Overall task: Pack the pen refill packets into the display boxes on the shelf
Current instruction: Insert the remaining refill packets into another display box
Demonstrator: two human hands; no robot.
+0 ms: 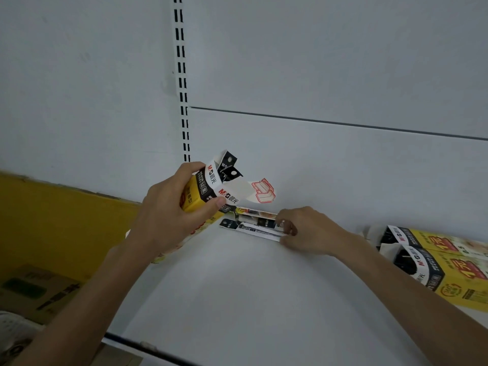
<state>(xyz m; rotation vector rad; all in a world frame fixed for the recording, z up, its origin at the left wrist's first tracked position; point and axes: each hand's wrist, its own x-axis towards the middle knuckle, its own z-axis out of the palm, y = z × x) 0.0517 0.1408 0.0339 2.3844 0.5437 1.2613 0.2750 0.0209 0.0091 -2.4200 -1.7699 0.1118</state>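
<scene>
Currently, the left hand has its grip closed round an open-flapped display box raised above the shelf; the right hand grip pinches refill packets lying on the shelf by the back wall.

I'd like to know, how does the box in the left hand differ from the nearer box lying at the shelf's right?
The held box is raised off the shelf in the left hand, open end up; the nearer box lies flat on it, untouched. The held box's white flap sticks out wide, packets poking from its top; nothing pokes from the nearer box. Both are yellow with a black band.
</scene>
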